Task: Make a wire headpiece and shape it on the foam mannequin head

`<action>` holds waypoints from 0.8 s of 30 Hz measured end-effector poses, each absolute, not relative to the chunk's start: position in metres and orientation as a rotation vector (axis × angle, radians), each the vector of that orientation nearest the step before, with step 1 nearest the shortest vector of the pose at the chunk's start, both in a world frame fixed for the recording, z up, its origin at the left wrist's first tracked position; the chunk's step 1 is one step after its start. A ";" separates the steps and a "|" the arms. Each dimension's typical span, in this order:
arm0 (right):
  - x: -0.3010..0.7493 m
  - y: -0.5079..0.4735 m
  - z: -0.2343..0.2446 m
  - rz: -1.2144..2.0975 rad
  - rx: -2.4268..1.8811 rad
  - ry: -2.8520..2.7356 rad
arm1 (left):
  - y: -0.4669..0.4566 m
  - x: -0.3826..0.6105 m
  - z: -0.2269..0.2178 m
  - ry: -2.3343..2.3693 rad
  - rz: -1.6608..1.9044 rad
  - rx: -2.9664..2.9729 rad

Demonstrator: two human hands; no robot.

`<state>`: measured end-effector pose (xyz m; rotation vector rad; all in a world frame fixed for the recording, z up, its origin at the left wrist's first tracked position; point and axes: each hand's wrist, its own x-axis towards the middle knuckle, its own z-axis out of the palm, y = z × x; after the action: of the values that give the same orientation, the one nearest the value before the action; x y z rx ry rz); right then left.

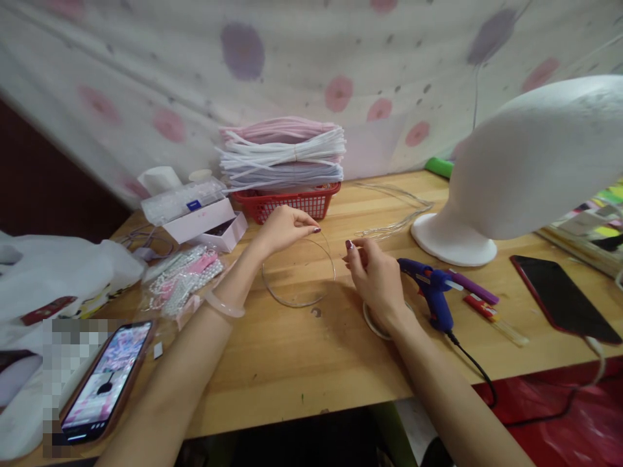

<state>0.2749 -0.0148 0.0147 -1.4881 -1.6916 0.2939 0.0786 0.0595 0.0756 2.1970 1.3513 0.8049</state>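
My left hand (pixel 289 227), with a pale bangle at the wrist, pinches a thin metal wire bent into a large loop (pixel 298 305). The loop hangs just over the wooden table, below and to the right of the fingers. Across from it, my right hand (pixel 372 272) is closed, thumb and fingers drawn together near the loop's right side; whatever they hold, if anything, is too small to tell. Beneath that hand and wrist, a pale round ring-shaped object (pixel 370 324) is partly hidden. A blue glue gun (pixel 433 292) lies just right of my right hand.
A red basket (pixel 321 201) holds bundled pipe cleaners (pixel 287 152). Loose wires (pixel 399 224) lie near a white foam head (pixel 516 162). Bagged beads (pixel 187 279), a lit phone (pixel 109 383) and boxes (pixel 199 220) sit left; a dark phone (pixel 564 295) and purple stick (pixel 474 287) lie right.
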 end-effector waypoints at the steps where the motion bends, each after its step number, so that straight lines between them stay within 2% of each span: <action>1: 0.275 -0.015 0.015 0.295 -1.489 -1.684 | 0.061 0.079 0.075 1.352 0.794 2.204; 24: 0.272 -0.018 0.018 0.227 -1.544 -1.766 | 0.060 0.082 0.079 1.361 0.732 2.254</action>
<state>0.2724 -0.0178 0.0177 -1.5444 -1.7665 0.2272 0.0819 0.0598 0.0786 2.2543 1.3614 0.7319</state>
